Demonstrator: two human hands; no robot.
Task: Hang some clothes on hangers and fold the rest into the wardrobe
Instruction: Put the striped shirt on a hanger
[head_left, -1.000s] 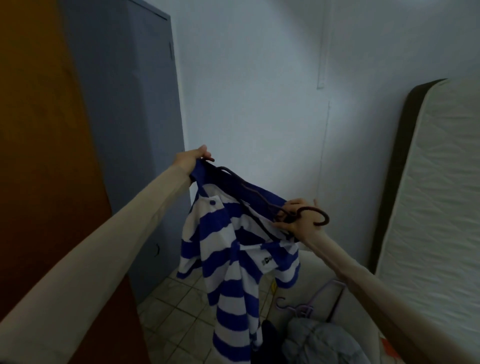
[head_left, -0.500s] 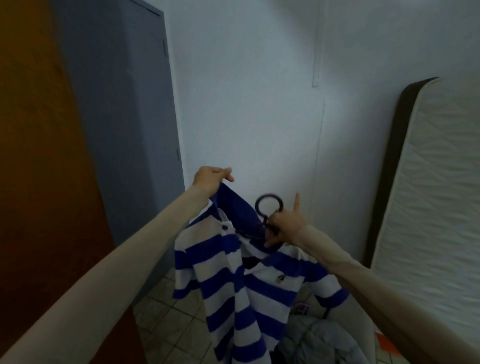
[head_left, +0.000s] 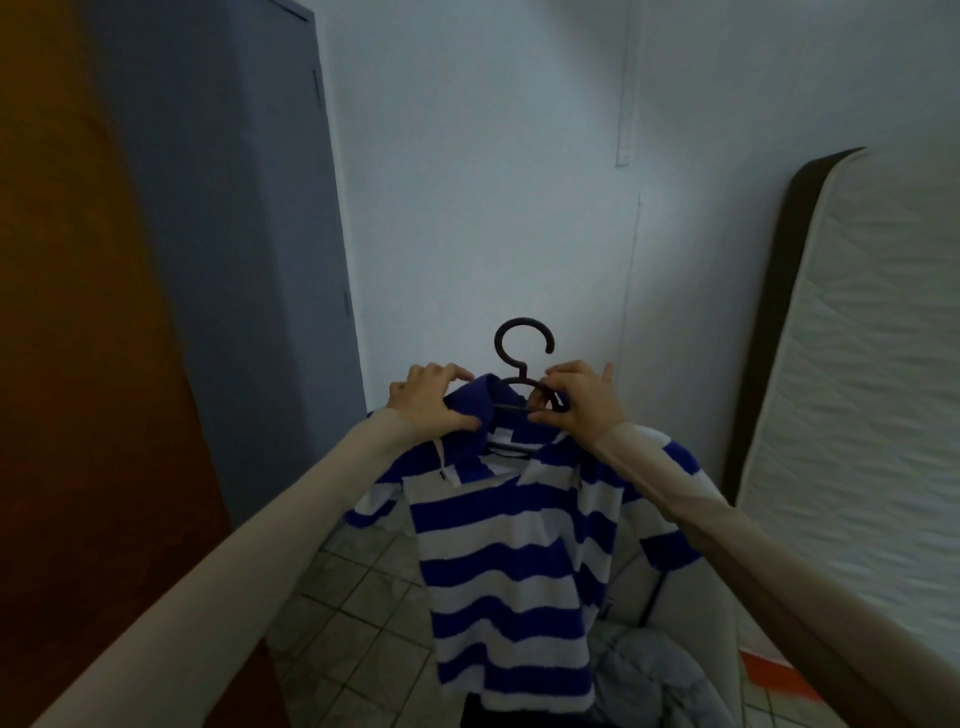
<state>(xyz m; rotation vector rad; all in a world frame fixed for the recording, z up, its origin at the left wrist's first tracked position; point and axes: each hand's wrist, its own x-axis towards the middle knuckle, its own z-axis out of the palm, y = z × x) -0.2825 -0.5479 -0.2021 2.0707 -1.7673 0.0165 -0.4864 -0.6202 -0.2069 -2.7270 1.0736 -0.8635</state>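
at chest height, left hand (head_left: 428, 402) pinches collar (head_left: 470, 402); right hand (head_left: 579, 402) grips hanger (head_left: 522, 358)

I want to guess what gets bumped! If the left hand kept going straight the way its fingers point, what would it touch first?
The left hand points toward the right, so it would probably meet the hanger neck first, then the right hand. Depth is hard to judge here.

Pale tiled floor (head_left: 358, 613), what looks like a grey garment heap (head_left: 660, 675) on it, mattress (head_left: 852, 415) upright
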